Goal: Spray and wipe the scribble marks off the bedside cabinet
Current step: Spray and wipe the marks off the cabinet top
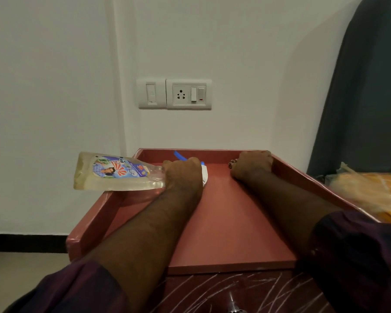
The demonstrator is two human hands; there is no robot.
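Left hand point(182, 172) has its fingers clamped round the neck of the spray bottle point(113, 172). The bottle lies sideways, long axis 9–3, body toward 9, blue trigger toward 1. Right hand point(252, 164) is at the 1 o'clock corner of the bedside cabinet point(224, 222), fingers curled, possibly on something dark; can't tell. Scribble marks point(224, 292) are on the front at 6, so the nozzle likely needs swinging down there.

Red-brown bedside cabinet point(235, 222), raised-rim top, white scribble marks point(235, 290) across its front
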